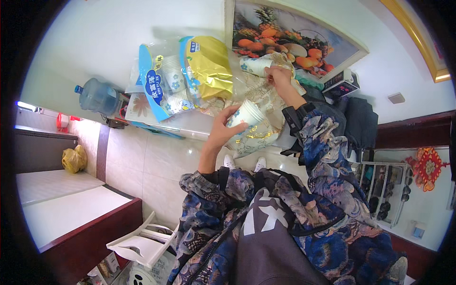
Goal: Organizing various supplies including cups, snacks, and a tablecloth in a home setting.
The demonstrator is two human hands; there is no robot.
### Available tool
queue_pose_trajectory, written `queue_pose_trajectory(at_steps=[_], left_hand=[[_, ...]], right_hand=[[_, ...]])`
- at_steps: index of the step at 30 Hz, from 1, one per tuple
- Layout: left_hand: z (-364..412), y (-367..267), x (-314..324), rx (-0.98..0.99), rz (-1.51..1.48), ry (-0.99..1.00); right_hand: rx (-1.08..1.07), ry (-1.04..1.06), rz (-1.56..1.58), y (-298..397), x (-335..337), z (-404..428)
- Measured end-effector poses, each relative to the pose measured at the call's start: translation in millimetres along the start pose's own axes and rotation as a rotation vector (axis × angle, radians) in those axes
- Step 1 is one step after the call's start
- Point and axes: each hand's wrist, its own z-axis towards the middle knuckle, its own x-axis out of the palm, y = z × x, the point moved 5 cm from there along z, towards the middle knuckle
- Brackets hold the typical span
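Observation:
My left hand is wrapped around a short stack of white paper cups with blue flowers, its rims tilted up and to the right. Farther forward, my right hand grips the rim end of another stack of flowered paper cups, which lies on its side over a patterned cloth. To the left stands a clear plastic bag with blue and yellow printing, with more paper cups inside. A shiny yellow package leans against that bag's right side.
A large blue water bottle lies left of the table. Behind stands a framed fruit picture. Dark clothing and a small box sit at the right. A white folding chair stands at lower left, below a white counter.

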Motion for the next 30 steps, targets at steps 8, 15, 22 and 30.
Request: queue_pose_trajectory(at_steps=[8, 15, 22, 30], left_hand=[[4, -6, 4, 0.021, 0.069, 0.014], [22, -6, 30, -0.025, 0.037, 0.031], [46, -18, 74, 0.001, 0.000, 0.077], [68, -7, 116, 0.057, -0.064, 0.141]], right_hand=[[-0.044, -0.111, -0.059, 9, -6, -5], [-0.079, 0.048, 0.032, 47, -59, -32], [-0.159, 0.173, 0.128, 100, -154, -67], [-0.255, 0.236, 0.172, 129, -220, -87]])
